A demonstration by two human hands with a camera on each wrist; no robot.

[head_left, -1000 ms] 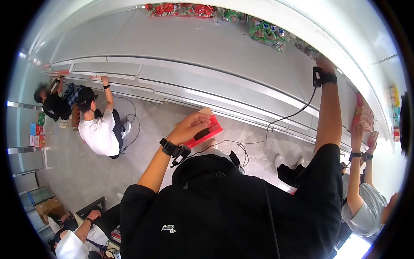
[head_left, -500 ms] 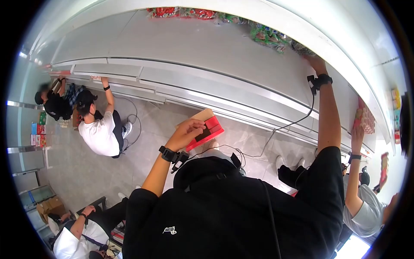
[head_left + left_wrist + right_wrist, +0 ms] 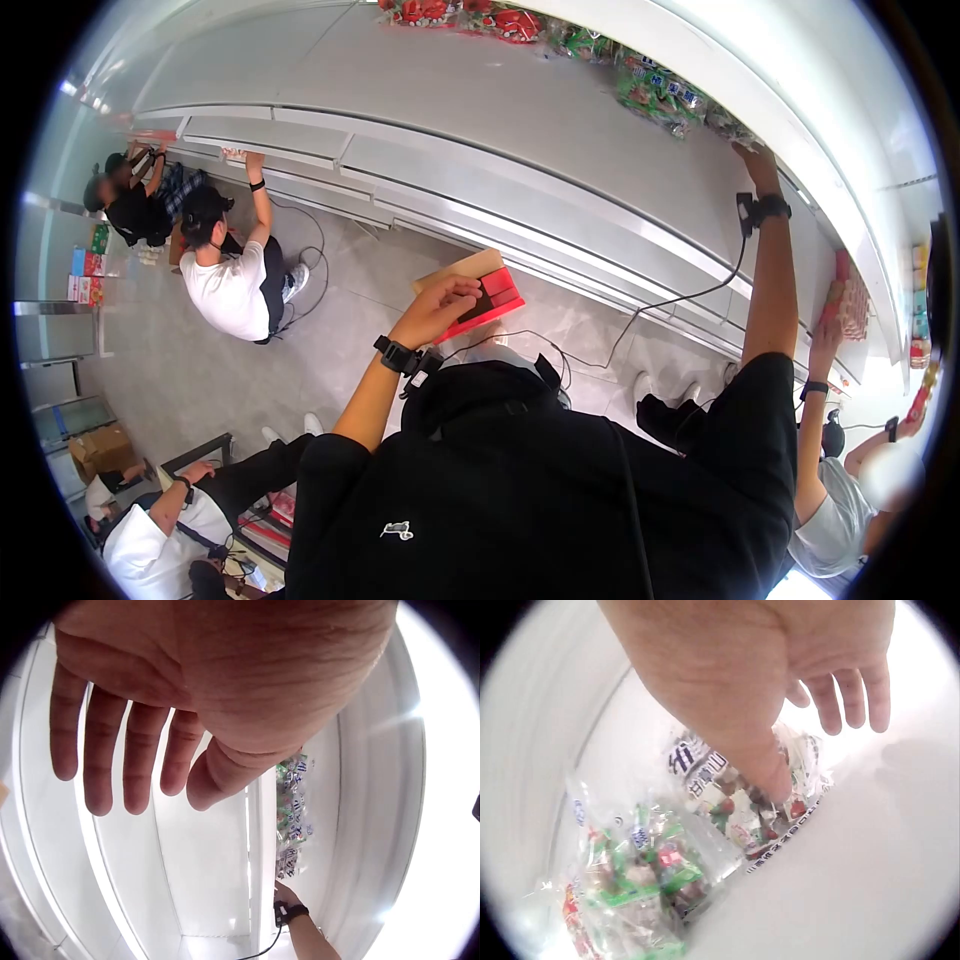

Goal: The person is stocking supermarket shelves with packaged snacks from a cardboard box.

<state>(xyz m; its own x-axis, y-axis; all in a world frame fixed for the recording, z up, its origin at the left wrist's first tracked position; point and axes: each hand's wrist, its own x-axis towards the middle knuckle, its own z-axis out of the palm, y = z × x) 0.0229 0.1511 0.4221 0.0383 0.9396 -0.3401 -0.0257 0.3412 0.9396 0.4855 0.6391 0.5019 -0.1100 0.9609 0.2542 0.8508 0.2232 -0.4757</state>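
My right hand (image 3: 760, 170) reaches onto the shelf at the upper right. In the right wrist view its thumb lies over a clear printed bag of small wrapped sweets (image 3: 742, 814), while the other fingers stretch out beyond. Beside that bag lie green-printed sweet bags (image 3: 641, 877). My left hand (image 3: 437, 308) hovers in front of my body with loosely bent fingers and holds nothing; its bare palm and fingers fill the top of the left wrist view. Below it in the head view, a red open box (image 3: 490, 300) with a brown cardboard flap is partly covered by the hand.
Red sweet bags (image 3: 500, 22) line the same shelf (image 3: 430, 90) to the left. A cable (image 3: 690, 297) hangs from my right wrist. People work at both sides; one at the right (image 3: 835, 515) reaches to a shelf with pink packs (image 3: 848, 308).
My right hand moved left, then came back a little right and away from the bags. The head view has shifted slightly. The person at the right moved a pack away from the shelf.
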